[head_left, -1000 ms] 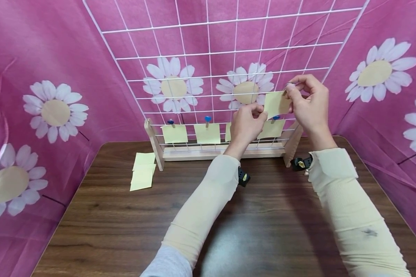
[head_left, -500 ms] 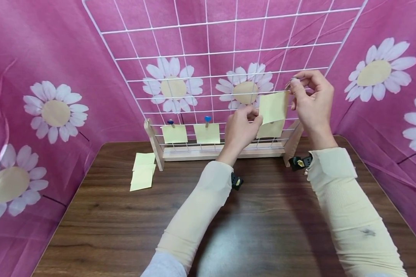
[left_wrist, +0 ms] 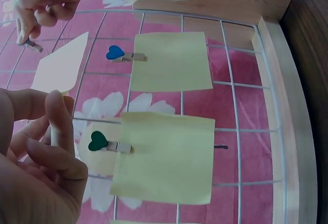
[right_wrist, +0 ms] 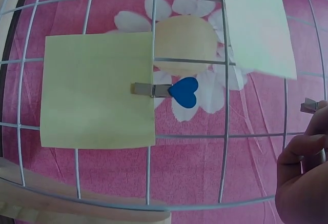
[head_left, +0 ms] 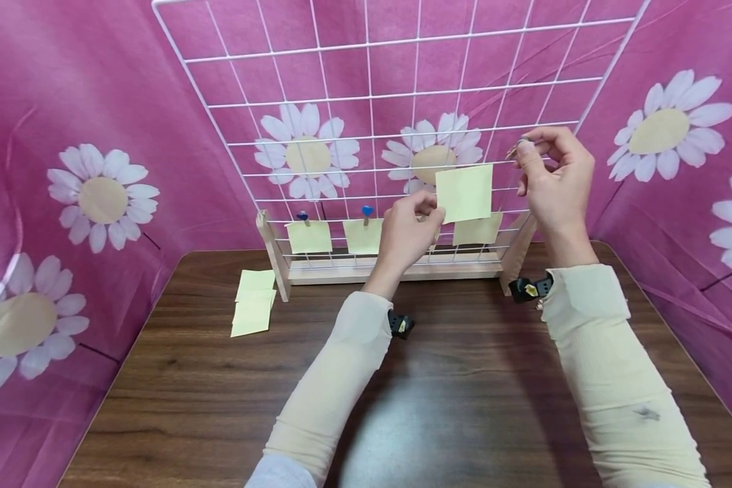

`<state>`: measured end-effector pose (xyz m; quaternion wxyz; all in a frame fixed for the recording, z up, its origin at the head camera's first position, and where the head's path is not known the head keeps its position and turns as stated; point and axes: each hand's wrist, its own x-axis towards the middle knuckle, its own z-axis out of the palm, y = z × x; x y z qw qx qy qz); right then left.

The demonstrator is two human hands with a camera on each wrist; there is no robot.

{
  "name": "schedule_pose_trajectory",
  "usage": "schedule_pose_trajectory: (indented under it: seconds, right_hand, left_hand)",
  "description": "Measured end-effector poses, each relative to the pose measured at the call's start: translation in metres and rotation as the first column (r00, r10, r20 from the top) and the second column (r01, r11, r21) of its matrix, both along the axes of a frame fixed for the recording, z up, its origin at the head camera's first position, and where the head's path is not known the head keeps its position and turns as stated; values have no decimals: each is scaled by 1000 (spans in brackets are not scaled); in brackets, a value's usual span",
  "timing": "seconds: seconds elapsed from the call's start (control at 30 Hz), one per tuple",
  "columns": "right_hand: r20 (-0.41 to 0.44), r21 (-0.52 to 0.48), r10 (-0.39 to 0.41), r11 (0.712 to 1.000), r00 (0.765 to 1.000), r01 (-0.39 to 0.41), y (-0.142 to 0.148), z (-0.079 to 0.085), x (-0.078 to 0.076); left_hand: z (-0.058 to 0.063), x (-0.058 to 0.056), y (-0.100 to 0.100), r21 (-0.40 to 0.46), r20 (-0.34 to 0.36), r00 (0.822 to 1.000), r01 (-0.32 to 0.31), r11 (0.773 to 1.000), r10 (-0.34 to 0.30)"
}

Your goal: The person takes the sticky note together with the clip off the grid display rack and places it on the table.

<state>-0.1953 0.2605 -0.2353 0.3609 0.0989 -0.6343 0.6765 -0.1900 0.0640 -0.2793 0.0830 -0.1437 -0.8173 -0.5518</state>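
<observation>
My left hand [head_left: 409, 229] pinches a yellow sticky note [head_left: 465, 193] by its left edge, holding it up before the white wire grid [head_left: 392, 93]. To the right, my right hand [head_left: 558, 179] pinches a small wooden clothespin [right_wrist: 309, 105], apart from the note. Low on the grid, several yellow notes hang from heart-topped clothespins. In the left wrist view, one hanging note [left_wrist: 171, 61] has a blue-heart clothespin [left_wrist: 125, 55], and another note [left_wrist: 164, 160] a green-heart clothespin [left_wrist: 108, 144]. My left hand partly covers the hanging notes in the head view.
The grid stands in a wooden base [head_left: 335, 273] at the back of the brown table [head_left: 219, 400]. More loose yellow notes [head_left: 253, 312] lie left of the base. A pink flowered cloth [head_left: 177, 95] surrounds the table behind and at both sides.
My left hand has drawn the held note leftward and slightly down, away from my right hand. My right hand has shifted slightly right, still holding the clothespin.
</observation>
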Motion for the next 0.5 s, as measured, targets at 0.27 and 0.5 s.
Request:
schedule_pose_trajectory:
  seconds: [0.27, 0.5]
  right_hand:
    - [1, -69, 36, 997, 999, -36, 7, -4, 1]
    - [22, -115, 53, 992, 998, -50, 10, -7, 2]
  left_hand:
    - [-11, 0, -13, 107, 46, 998, 25, 994, -30]
    - [-16, -1, -26, 145, 47, 996, 65, 987, -73]
